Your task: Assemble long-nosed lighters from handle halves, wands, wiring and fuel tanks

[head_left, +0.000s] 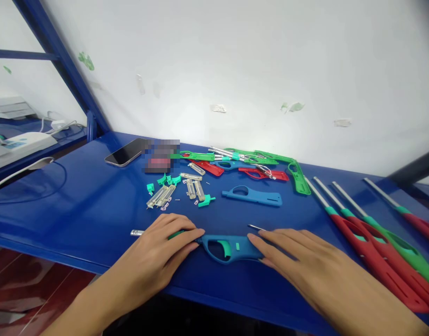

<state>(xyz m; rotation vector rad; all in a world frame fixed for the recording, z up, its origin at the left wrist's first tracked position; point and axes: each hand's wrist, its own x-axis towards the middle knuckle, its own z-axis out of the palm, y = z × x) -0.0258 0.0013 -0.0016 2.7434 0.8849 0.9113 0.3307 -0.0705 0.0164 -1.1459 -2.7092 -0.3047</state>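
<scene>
A blue long-neck lighter [244, 241] with a green trigger [224, 249] lies across the desk near its front edge. Its metal tube tip [136, 232] sticks out past my left hand [167, 245], whose fingers are closed around the neck. My right hand [298, 254] grips the handle end between thumb and fingers, covering that end. A thin metal rod [255, 227] pokes out beside the right fingertips; the rest of it is hidden. Just beyond lies a loose blue handle half [252, 195].
Clear fuel tanks [165, 195] and green small parts [206, 200] lie beyond my left hand. Coloured shell halves [263, 174] pile up by the wall. Several lighters [371, 242] with red or green handles lie at right. A phone [127, 152] rests at back left.
</scene>
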